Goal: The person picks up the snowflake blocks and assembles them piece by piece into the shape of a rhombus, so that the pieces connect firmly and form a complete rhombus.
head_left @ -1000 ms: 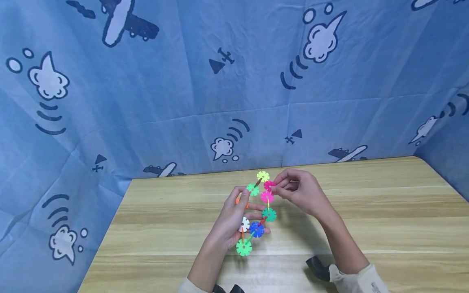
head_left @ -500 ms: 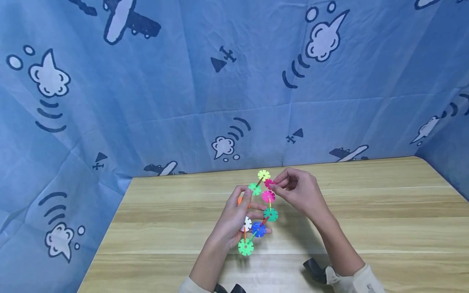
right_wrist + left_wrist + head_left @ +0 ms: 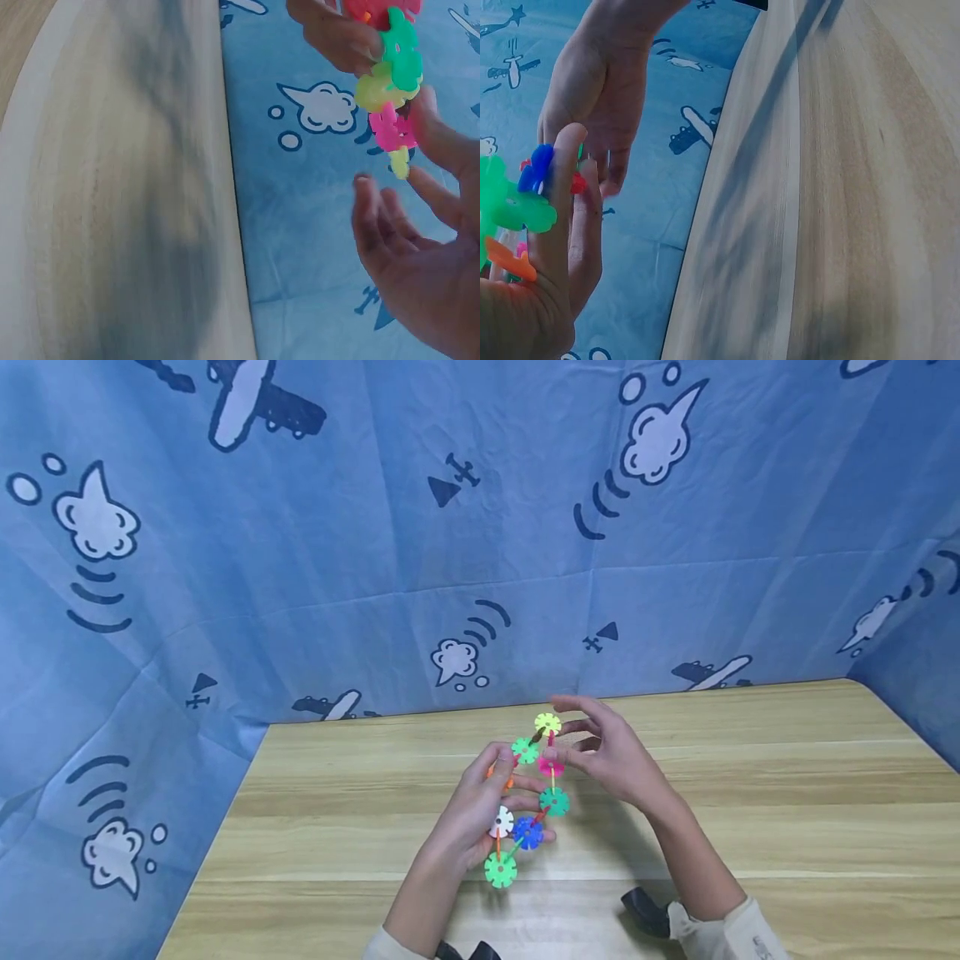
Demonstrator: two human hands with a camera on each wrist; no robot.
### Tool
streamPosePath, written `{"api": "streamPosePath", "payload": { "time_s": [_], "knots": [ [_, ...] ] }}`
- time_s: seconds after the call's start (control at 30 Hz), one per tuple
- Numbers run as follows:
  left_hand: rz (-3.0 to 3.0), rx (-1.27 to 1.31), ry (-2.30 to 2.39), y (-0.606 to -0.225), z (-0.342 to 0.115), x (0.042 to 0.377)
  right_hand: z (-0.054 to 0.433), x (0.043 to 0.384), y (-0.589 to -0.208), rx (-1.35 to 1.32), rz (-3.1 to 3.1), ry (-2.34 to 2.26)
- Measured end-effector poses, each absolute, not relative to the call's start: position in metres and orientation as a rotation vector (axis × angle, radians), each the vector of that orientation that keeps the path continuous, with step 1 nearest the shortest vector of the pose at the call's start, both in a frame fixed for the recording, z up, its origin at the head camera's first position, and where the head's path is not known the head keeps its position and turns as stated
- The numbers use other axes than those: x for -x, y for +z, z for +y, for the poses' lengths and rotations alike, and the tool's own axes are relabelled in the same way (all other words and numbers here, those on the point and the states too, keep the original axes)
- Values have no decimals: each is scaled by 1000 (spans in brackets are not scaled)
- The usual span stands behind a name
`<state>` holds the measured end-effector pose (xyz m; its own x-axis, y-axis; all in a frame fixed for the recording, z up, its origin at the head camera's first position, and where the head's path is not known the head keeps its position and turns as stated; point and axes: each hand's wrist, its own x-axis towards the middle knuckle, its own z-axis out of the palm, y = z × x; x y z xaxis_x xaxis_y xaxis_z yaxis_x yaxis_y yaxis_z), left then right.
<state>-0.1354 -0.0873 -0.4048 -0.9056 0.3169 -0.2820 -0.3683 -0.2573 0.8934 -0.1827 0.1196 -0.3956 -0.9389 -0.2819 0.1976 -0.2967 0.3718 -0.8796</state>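
Observation:
My left hand (image 3: 474, 802) holds a closed loop of interlocking plastic snowflake discs, with the thumb over an orange piece at the loop's left side. A white disc (image 3: 502, 822), a blue disc (image 3: 528, 833) and a light green disc (image 3: 500, 869) form the near end. At the far end are a yellow disc (image 3: 547, 724) and another green disc (image 3: 525, 750). My right hand (image 3: 617, 752) is at the loop's far right, thumb at the pink disc (image 3: 551, 766), fingers spread apart. In the right wrist view its thumb lies beside the pink disc (image 3: 391, 129), other fingers (image 3: 365, 210) away from it.
Below the hands is a wooden table (image 3: 337, 827), backed by a blue curtain (image 3: 360, 527) with printed planes and clouds. A black curved piece (image 3: 647, 912) is by the right sleeve (image 3: 723, 931), and more black parts show by the left sleeve.
My right hand's fingers have spread from their pinch on the dark pink disc at the upper right. The yellow disc has shifted slightly right; the left hand keeps its hold.

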Motion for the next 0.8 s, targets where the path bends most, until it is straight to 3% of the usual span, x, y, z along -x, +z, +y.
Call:
{"api": "streamPosePath", "payload": {
  "time_s": [0.2,0.43,0.8],
  "knots": [
    [1506,9,2166,-403,-85,132,128,186,-400,-657,-2563,1849],
    [1529,46,2181,-404,-87,133,138,184,-395,-505,-2613,1768],
    [1512,43,2176,-401,-90,134,135,184,-392,-473,-2607,1756]
  ]
}}
